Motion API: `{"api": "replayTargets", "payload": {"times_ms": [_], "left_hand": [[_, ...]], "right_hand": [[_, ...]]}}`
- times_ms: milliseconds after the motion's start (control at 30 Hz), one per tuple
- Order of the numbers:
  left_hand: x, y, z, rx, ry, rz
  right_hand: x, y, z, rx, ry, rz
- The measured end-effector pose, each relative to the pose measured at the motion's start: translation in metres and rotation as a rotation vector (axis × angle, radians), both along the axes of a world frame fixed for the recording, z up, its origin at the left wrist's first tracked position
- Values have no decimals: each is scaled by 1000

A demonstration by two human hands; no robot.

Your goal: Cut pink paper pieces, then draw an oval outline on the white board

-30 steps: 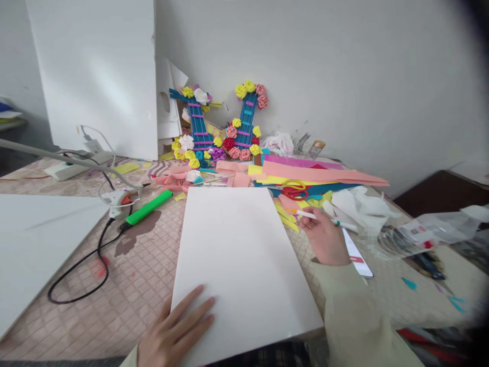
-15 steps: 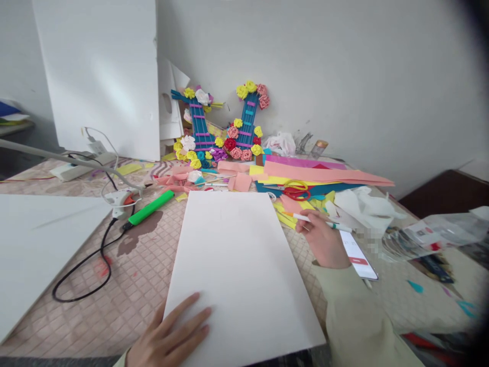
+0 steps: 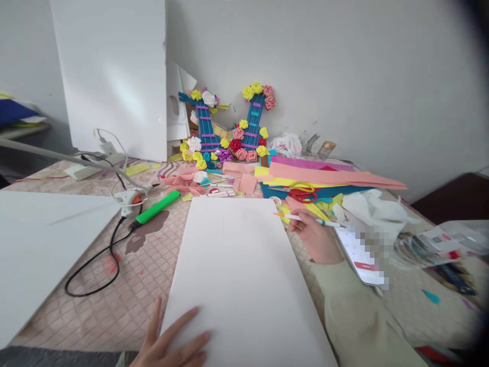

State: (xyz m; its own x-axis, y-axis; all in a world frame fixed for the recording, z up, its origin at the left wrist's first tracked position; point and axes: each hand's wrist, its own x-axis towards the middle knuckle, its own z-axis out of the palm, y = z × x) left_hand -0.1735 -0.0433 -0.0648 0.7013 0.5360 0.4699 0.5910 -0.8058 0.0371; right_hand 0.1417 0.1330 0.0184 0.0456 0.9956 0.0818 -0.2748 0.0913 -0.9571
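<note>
A large white foam board (image 3: 237, 265) lies flat in front of me on the patterned tabletop. My left hand (image 3: 171, 341) rests on its near left corner with fingers spread flat. My right hand (image 3: 315, 237) is closed on a white pen (image 3: 305, 219) beside the board's right edge, the pen's orange tip just reaching over that edge. A phone (image 3: 361, 252) lies right of that hand.
A green marker (image 3: 157, 207) and a glue gun (image 3: 130, 196) with a black cord lie left of the board. Another white board (image 3: 38, 244) sits far left. Coloured paper sheets (image 3: 328, 174), red scissors (image 3: 301, 191), and flower-covered letters (image 3: 229, 127) crowd the back against the wall.
My right hand has shifted left with the pen, bringing its tip to the board's right edge. My left hand slid slightly toward the near corner. The view has panned a little.
</note>
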Motion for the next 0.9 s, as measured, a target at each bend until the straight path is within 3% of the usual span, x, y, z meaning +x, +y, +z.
{"api": "replayTargets", "payload": {"times_ms": [300, 467, 633, 767, 900], "left_hand": [[-5, 3, -3, 25, -14, -61], [-13, 18, 17, -86, -32, -24], [-8, 54, 32, -97, 6, 102], [-5, 82, 25, -86, 62, 212], [-9, 95, 13, -96, 96, 228]], "right_hand": [[-7, 8, 2, -18, 9, 56], [-13, 23, -11, -39, -40, 97], [-24, 41, -28, -49, -102, 133], [-34, 53, -40, -24, -127, 126], [-37, 58, -58, -21, -116, 87]]}}
